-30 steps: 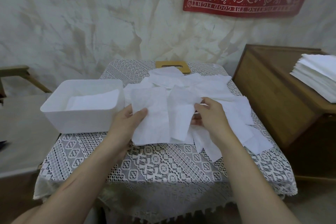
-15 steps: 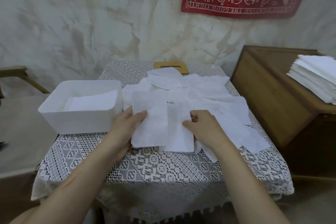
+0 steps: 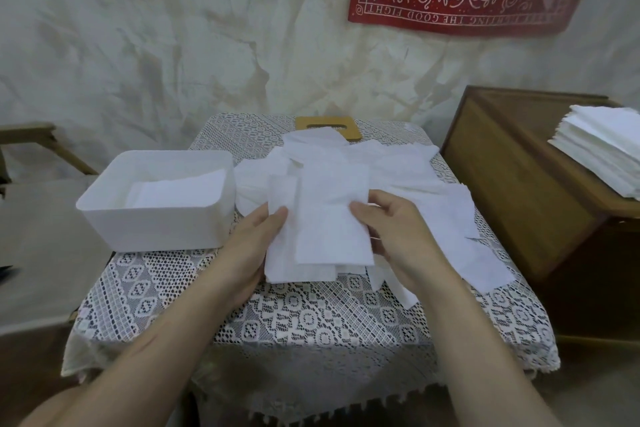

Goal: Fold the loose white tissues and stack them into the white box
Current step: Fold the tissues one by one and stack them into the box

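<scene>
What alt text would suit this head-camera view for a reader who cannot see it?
The left hand and right hand grip a folded white tissue above a pile of loose tissues on a lace-covered table. A white box with folded tissues inside sits at the left.

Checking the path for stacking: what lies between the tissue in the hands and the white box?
In the head view: the left hand gripping the folded tissue, a corner of loose tissues, and a strip of lace tablecloth beside the white box.
</scene>
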A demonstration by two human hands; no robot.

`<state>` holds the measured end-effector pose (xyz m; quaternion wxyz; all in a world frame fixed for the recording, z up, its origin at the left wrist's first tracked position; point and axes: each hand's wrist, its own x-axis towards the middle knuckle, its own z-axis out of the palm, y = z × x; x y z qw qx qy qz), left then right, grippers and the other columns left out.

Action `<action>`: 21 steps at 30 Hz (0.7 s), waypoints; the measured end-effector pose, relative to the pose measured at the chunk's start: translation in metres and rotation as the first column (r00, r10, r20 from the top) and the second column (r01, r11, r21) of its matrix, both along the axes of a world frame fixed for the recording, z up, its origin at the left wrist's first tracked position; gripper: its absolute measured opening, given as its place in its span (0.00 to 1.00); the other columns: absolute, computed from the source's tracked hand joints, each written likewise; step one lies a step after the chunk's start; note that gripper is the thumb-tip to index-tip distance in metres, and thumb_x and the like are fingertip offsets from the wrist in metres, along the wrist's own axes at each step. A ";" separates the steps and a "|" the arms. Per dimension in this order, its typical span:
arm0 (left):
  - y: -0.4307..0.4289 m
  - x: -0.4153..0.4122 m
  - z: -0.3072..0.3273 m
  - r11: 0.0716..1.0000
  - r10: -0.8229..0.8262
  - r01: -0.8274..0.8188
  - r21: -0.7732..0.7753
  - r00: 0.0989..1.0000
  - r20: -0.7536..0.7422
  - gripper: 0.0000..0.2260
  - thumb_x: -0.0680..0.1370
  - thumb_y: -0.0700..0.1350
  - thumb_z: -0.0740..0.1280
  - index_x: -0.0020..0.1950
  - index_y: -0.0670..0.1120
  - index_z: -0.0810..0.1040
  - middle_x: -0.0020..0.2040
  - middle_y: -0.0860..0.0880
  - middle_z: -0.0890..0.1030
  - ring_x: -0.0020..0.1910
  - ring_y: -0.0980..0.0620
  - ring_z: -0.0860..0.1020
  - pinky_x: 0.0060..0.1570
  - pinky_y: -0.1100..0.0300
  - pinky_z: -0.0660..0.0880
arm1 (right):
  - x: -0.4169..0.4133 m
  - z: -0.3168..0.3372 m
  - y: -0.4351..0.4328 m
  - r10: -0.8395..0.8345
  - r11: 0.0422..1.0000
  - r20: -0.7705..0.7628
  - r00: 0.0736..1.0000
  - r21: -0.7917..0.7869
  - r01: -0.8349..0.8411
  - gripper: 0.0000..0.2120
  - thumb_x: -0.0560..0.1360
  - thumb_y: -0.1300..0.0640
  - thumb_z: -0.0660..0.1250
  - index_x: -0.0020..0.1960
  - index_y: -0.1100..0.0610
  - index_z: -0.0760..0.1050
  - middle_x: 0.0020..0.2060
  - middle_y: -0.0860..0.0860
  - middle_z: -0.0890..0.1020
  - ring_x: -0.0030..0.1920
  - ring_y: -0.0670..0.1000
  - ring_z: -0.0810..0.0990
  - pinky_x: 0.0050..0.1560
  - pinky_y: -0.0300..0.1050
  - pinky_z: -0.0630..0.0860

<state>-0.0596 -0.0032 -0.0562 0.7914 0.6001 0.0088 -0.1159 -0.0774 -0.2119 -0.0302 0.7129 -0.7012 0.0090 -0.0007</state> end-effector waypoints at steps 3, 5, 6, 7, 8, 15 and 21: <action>-0.005 -0.001 -0.001 0.998 -0.011 0.010 -0.061 1.000 -0.007 0.13 0.86 0.46 0.60 0.69 0.47 0.77 0.62 0.49 0.85 0.61 0.50 0.84 0.56 0.54 0.80 | 0.004 -0.008 0.009 -0.086 0.969 0.045 0.995 -0.227 0.094 0.04 0.78 0.53 0.70 0.49 0.53 0.81 0.43 0.52 0.88 0.44 0.55 0.86 0.42 0.54 0.83; -0.005 -0.001 -0.002 0.997 -0.005 0.003 -0.083 1.000 -0.027 0.15 0.86 0.48 0.61 0.71 0.47 0.76 0.63 0.51 0.85 0.61 0.52 0.83 0.56 0.56 0.81 | 0.006 -0.010 0.010 -0.119 0.949 0.057 0.991 -0.288 0.131 0.06 0.75 0.49 0.71 0.46 0.51 0.81 0.42 0.51 0.87 0.45 0.56 0.86 0.45 0.59 0.83; -0.005 -0.001 -0.002 0.996 -0.002 -0.001 -0.084 0.999 -0.033 0.15 0.86 0.48 0.61 0.71 0.47 0.75 0.63 0.51 0.85 0.62 0.53 0.83 0.55 0.57 0.80 | 0.007 -0.010 0.010 -0.120 0.958 0.061 0.991 -0.255 0.132 0.05 0.76 0.51 0.71 0.46 0.52 0.81 0.42 0.52 0.87 0.45 0.56 0.86 0.45 0.58 0.83; -0.005 -0.001 -0.002 0.996 -0.005 0.002 -0.086 0.999 -0.035 0.15 0.86 0.49 0.61 0.72 0.47 0.75 0.63 0.52 0.84 0.62 0.53 0.83 0.57 0.56 0.80 | 0.006 -0.009 0.010 -0.119 0.967 0.058 0.991 -0.219 0.129 0.04 0.78 0.53 0.71 0.46 0.53 0.81 0.42 0.53 0.87 0.44 0.56 0.86 0.43 0.55 0.82; -0.005 -0.001 -0.002 0.996 -0.010 0.007 -0.088 0.999 -0.035 0.16 0.86 0.50 0.60 0.72 0.47 0.75 0.64 0.51 0.84 0.63 0.52 0.82 0.59 0.55 0.79 | 0.006 -0.009 0.010 -0.114 0.973 0.054 0.992 -0.193 0.122 0.04 0.78 0.55 0.71 0.45 0.54 0.81 0.42 0.54 0.87 0.42 0.54 0.86 0.41 0.52 0.81; -0.006 -0.003 0.001 0.992 -0.060 0.061 -0.109 0.998 0.013 0.17 0.86 0.51 0.58 0.71 0.47 0.75 0.65 0.48 0.84 0.65 0.49 0.81 0.65 0.49 0.76 | 0.002 -0.006 0.021 -0.078 0.989 0.026 0.997 -0.121 0.080 0.05 0.80 0.59 0.70 0.50 0.61 0.80 0.41 0.54 0.87 0.37 0.49 0.84 0.33 0.43 0.77; -0.005 -0.003 -0.002 0.999 -0.042 0.043 -0.022 0.998 0.047 0.14 0.85 0.50 0.61 0.69 0.47 0.77 0.61 0.47 0.85 0.61 0.46 0.84 0.60 0.46 0.79 | -0.002 -0.005 0.032 -0.057 0.986 0.031 0.998 -0.154 0.061 0.05 0.80 0.58 0.69 0.51 0.60 0.80 0.39 0.52 0.87 0.37 0.48 0.85 0.27 0.42 0.77</action>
